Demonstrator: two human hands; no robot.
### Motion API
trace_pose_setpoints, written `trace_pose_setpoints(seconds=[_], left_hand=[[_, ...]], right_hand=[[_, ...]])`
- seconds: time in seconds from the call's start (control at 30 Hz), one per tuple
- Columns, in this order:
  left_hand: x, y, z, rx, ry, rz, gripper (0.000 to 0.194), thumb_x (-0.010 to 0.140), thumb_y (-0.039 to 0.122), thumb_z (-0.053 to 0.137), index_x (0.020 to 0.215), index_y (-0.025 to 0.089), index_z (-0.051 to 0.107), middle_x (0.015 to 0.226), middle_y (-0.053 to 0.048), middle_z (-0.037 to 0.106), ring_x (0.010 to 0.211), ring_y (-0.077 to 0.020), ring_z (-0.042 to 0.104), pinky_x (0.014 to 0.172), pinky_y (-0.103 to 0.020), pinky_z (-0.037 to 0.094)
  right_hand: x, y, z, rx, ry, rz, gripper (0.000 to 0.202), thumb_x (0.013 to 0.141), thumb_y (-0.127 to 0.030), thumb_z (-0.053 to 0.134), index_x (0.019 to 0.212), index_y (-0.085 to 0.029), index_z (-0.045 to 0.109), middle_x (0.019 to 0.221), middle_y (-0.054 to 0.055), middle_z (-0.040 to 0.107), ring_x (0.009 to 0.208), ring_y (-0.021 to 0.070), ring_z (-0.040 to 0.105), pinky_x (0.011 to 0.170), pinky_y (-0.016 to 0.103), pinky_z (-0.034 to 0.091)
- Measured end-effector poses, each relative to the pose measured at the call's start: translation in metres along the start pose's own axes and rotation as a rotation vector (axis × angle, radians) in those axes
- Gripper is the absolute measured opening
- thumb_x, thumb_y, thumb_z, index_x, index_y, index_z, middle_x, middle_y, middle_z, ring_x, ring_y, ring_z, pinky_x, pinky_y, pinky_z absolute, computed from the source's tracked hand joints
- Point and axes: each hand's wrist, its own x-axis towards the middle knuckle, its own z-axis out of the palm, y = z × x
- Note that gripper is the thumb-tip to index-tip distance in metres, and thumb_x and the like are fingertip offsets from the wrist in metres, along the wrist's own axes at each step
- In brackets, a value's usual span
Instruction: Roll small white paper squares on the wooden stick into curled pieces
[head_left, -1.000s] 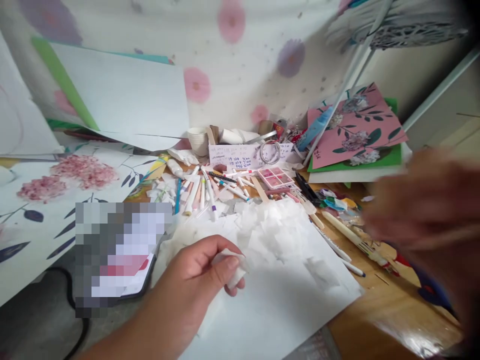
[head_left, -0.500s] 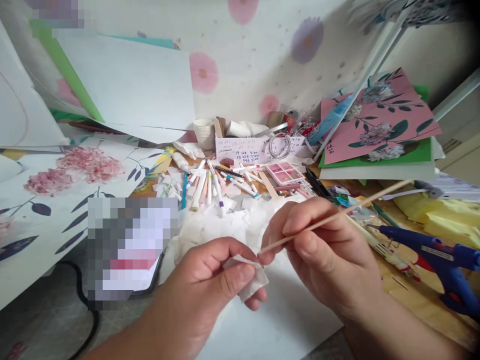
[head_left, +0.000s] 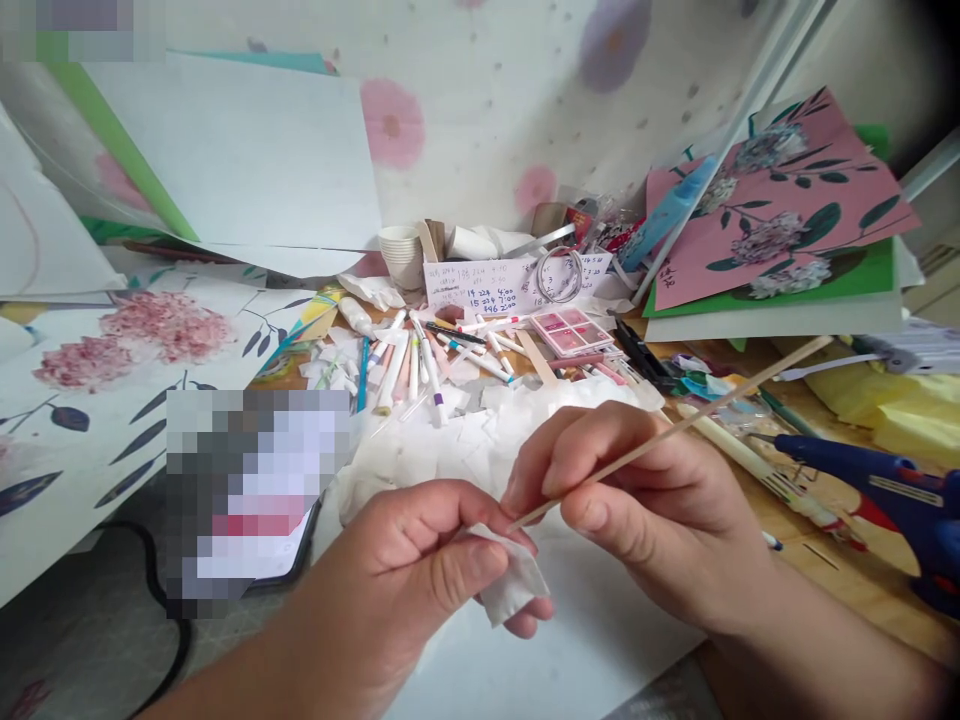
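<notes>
Earlier blurred over the desk's (head_left: 862,578) right side, the right hand (head_left: 671,530) now holds a stick (head_left: 720,400) by the left hand's (head_left: 412,570) paper (head_left: 517,588).

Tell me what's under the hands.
Below the left hand and right hand, a white sheet shows, with white tissue pieces beyond; the hands cover its middle, so anything there is hidden.

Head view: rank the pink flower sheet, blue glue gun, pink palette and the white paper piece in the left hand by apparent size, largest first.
1. Pink flower sheet
2. Blue glue gun, cut by the frame
3. Pink palette and white paper piece: too alike to rank, the paper being nearer the camera
</notes>
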Motion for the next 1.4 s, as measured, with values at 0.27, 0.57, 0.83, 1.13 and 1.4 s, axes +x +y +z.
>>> trace_pose_setpoints(seconds=[0.27,0.57,0.83,1.13,1.4], left_hand=[[0.0012,0.0014,-0.0015,0.018,-0.053,0.014,0.018,0.085,0.037,0.075,0.084,0.019,0.077,0.073,0.002,0.081,0.072,-0.0128,0.073,0.072,-0.022,0.054],[0.0014,-0.0012,-0.0028,0.025,-0.057,0.011,0.017,0.087,0.037,0.073,0.083,0.02,0.076,0.074,0.003,0.081,0.071,-0.0129,0.073,0.071,-0.023,0.053],[0.0009,-0.0026,-0.0057,0.042,-0.06,0.014,0.017,0.087,0.036,0.072,0.087,0.019,0.074,0.076,0.0,0.081,0.072,-0.0142,0.073,0.071,-0.025,0.054],[0.0035,-0.0037,-0.0065,0.004,-0.059,0.046,0.021,0.084,0.036,0.077,0.085,0.019,0.064,0.074,0.002,0.079,0.069,-0.0139,0.074,0.068,-0.025,0.054],[0.0047,0.0041,-0.0023,0.076,-0.019,0.046,0.023,0.083,0.037,0.077,0.081,0.018,0.064,0.073,0.001,0.077,0.067,-0.0142,0.072,0.068,-0.026,0.054]], right_hand=[[0.0025,-0.0024,0.0028,0.004,-0.01,-0.004,0.011,0.097,-0.026,0.06,0.087,-0.02,0.061,0.08,0.003,0.066,0.079,0.015,0.071,0.068,0.026,0.059],[0.0028,-0.0019,0.0013,0.038,-0.039,-0.007,0.009,0.097,-0.022,0.059,0.088,-0.019,0.059,0.079,0.003,0.064,0.082,0.016,0.069,0.069,0.027,0.059],[0.0026,-0.0014,-0.0026,-0.106,-0.073,-0.058,0.006,0.095,-0.013,0.06,0.089,-0.016,0.061,0.088,0.006,0.066,0.083,0.0147,0.067,0.072,0.027,0.056],[0.0054,-0.0054,-0.0023,-0.136,-0.062,-0.102,0.008,0.09,-0.005,0.061,0.088,-0.012,0.062,0.087,0.007,0.065,0.083,0.0138,0.066,0.075,0.026,0.055],[0.0036,-0.0054,-0.0012,-0.154,-0.024,-0.07,0.007,0.093,-0.016,0.062,0.087,-0.018,0.062,0.083,0.004,0.066,0.083,0.0158,0.066,0.07,0.029,0.055]])
